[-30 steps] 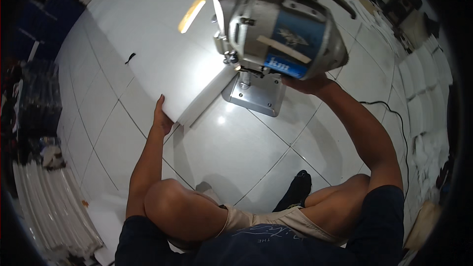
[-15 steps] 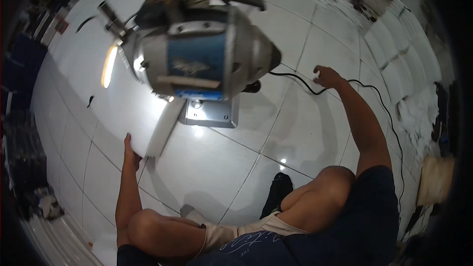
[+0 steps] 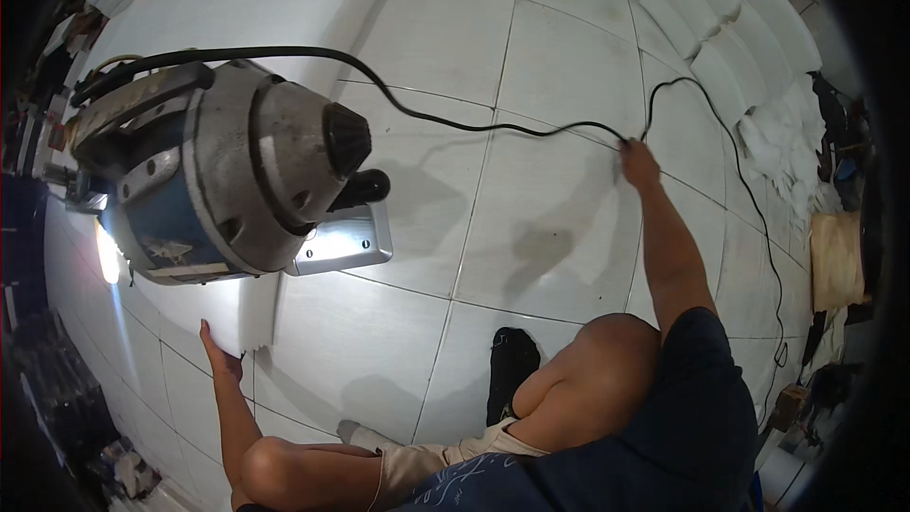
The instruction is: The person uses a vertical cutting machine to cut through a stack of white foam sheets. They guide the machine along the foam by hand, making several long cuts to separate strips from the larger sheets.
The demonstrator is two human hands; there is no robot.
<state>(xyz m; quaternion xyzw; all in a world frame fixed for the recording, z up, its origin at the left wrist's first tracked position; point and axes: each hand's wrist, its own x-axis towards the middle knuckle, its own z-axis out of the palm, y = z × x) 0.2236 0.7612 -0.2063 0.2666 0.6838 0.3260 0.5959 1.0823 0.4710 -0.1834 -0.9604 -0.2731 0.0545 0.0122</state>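
While right fingers [image 3: 627, 148] clasp black cord [image 3: 493, 126], left hand [image 3: 225, 361] touches white stack [image 3: 230, 313], its fingers' grip unclear.

Most fingers of my left hand [image 3: 227, 361] hide behind the near end of the white stack [image 3: 226, 308]; the cutting machine [image 3: 223, 175] covers part of its base plate [image 3: 347, 241].

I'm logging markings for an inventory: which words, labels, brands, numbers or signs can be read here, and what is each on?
Dark shirt: pale script lettering, slanted and only partly visible; I won't copy it out.
Blue panel on the grey machine: a worn pale figure; no words legible.
No other legible text.
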